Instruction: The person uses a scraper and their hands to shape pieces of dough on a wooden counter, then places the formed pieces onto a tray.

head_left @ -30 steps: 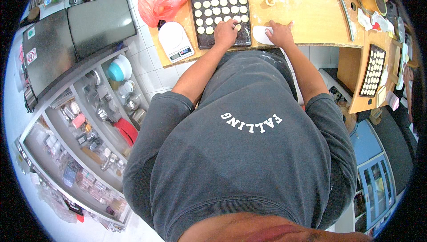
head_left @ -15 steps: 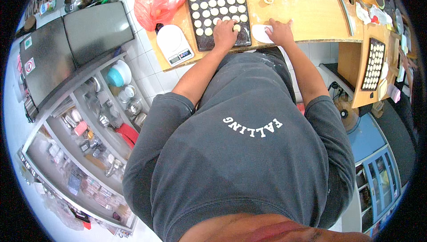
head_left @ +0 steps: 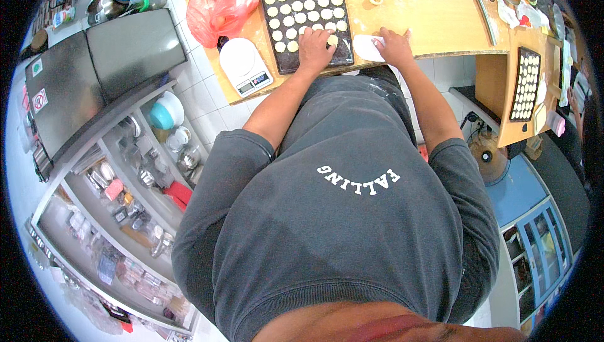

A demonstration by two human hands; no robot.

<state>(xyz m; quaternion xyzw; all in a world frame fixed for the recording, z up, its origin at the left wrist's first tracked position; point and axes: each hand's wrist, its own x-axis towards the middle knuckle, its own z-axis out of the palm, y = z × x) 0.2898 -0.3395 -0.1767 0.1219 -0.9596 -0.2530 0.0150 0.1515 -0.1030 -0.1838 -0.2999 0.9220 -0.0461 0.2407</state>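
Pale dough round (head_left: pixel 331 39), near end of black tray (head_left: pixel 340 58), against left hand (head_left: pixel 314 48) (pinched or loose: cannot tell), fingers curled, palm down. Right hand (head_left: pixel 394 46): fingers loosely spread, touching white flat piece (head_left: pixel 366 48) on wooden table (head_left: pixel 434 21).

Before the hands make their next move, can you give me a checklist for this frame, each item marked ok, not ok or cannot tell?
1. Left hand over the near part of the dark tray: ok.
2. Pale round at the left fingertips held clear of the tray: cannot tell; the view from above hides any gap.
3. Right hand at the flat white piece: ok, it covers the piece's right side.
4. Near end of the tray filled: not ok; bare dark surface shows there.
5. Visible rounds in the far rows spaced apart: ok.
6. Reading on the white scale: cannot tell; too small.
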